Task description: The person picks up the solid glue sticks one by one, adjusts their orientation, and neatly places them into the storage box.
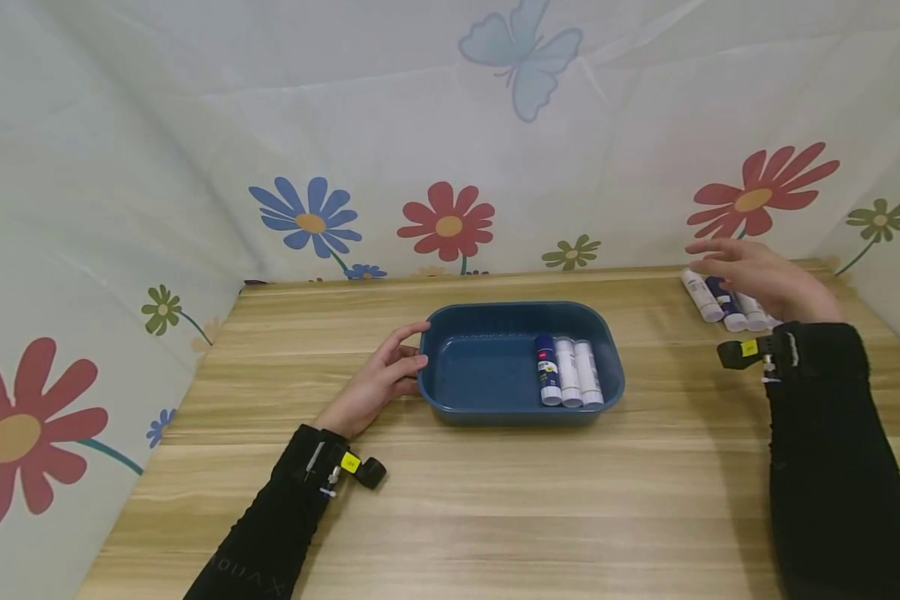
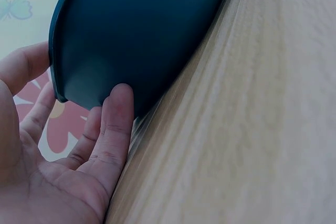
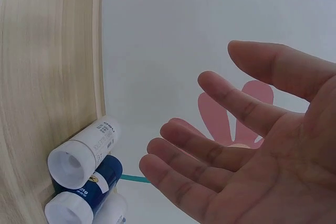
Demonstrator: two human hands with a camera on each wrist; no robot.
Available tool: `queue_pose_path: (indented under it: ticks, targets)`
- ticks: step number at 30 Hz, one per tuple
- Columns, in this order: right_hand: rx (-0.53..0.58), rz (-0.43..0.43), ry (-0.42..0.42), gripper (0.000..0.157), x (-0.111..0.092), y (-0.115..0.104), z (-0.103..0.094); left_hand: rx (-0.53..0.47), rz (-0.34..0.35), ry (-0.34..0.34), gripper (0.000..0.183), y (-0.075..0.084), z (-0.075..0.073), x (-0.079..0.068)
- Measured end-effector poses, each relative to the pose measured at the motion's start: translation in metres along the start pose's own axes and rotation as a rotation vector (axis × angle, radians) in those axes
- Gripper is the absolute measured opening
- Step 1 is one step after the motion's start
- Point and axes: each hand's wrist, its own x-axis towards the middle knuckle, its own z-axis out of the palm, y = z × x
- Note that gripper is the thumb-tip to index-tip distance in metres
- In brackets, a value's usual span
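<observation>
My left hand (image 1: 375, 379) touches the left end of a dark blue plastic basin (image 1: 510, 416), its fairly straight fingers (image 2: 122, 108) lying against the outer wall and one digit at the rim. Inside, at the basin's right end, lie a blue glue stick (image 1: 547, 371) and two white glue sticks (image 1: 567, 372), side by side. Over a second row of glue sticks (image 1: 701, 296) at the back right hovers my right hand (image 1: 768, 279), holding nothing. Its fingers are spread and relaxed, and partly hide that row. In the right wrist view a white glue stick (image 3: 84, 150) lies beside a blue one (image 3: 86, 192).
Everything stands on a wood-grain table (image 1: 495, 508). A pale curtain (image 1: 390, 108) printed with flowers and a butterfly rises along the table's back edge and both sides.
</observation>
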Motion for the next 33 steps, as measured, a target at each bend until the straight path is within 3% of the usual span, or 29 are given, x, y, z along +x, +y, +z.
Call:
queue_pose_path:
  ticks: [33]
  targets:
    - [0.014,0.024,-0.077,0.069,0.007,0.011,0.002,0.003,-0.01,0.004,0.048,0.001,-0.001,0.0]
